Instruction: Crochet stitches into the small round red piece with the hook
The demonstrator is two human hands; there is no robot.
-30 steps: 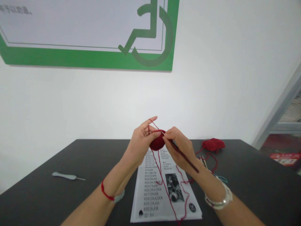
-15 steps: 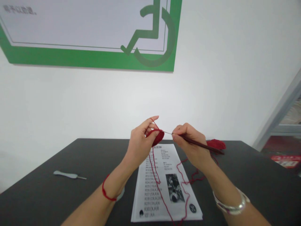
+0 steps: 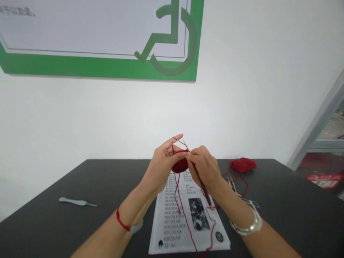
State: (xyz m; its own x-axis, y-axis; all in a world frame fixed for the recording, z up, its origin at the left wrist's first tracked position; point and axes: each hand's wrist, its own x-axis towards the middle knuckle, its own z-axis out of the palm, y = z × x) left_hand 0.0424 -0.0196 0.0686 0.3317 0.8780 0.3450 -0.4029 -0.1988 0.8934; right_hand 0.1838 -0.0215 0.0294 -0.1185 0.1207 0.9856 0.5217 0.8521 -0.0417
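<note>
While the left grip (image 3: 163, 163) is pinching the rim of 1 red crocheted piece (image 3: 179, 166), its raised index finger (image 3: 170, 142) is carrying 1 red strand (image 3: 179, 141). Right grip (image 3: 206, 166): pressed together, pinching 1 dark-handled hook (image 3: 202, 184) close to that rim; its metal tip is poking up beside the strand, the exact catch being too small to tell. Red crocheted piece: hanging between the 2 grips, above the printed sheets (image 3: 220, 243). Risk 1: should the index finger be dipping, the strand could be slackening and slipping off the tip. Risk 2: should the tip be snagging only part of the yarn, a split stitch is probable. Below: loose yarn (image 3: 190, 232) is trailing across the sheets. Risk 3: its loops could be tangling, or catching under the right forearm (image 3: 233, 208). Right: 1 red yarn bundle (image 3: 243, 165) is resting on the tabletop (image 3: 113, 182), its tail winding near slender tools (image 3: 231, 182), partly hidden. Risk 4: a sharp tug could be dragging these along. Far left: 1 grey-handled tool (image 3: 72, 201) is lying well apart, posing little hazard.
</note>
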